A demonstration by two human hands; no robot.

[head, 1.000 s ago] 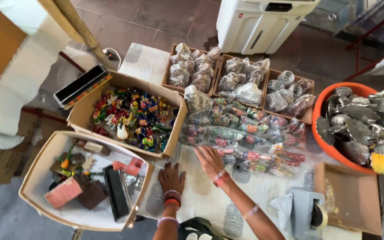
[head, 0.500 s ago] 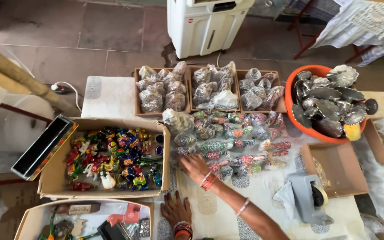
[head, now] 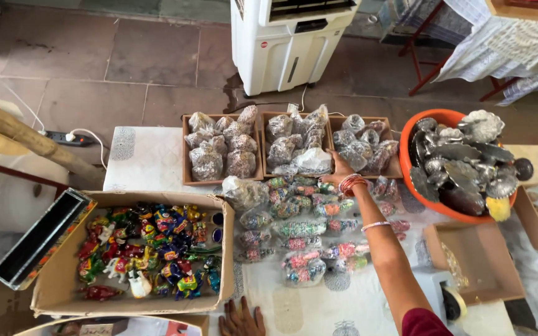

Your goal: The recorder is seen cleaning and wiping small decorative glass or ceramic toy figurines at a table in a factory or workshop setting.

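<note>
**Where everything sits on the floor spread**

Three trays of bagged items (head: 289, 146) sit in a row at the back, just in front of the air cooler (head: 291, 40). Loose bags (head: 300, 230) lie in front of them. Box of figurines (head: 138, 249) is left, bowl of shells (head: 462, 165) right. Right hand (head: 339, 169) reaches between the middle and right trays; left hand (head: 241, 320) rests at the near edge.

Right arm extended forward from the lower right of the view, forearm bare, elbow nearly straight. Right hand (head: 339, 169) at the far end of the reach, palm down, fingers pointing away and to the left, partly hidden, so its grip cannot be told. Red bangles (head: 352, 183) circle the right wrist; a thin pale band (head: 375, 226) sits further up the forearm. Left hand (head: 241, 320) low at the bottom edge, flat, palm down, fingers spread, holding nothing
</note>
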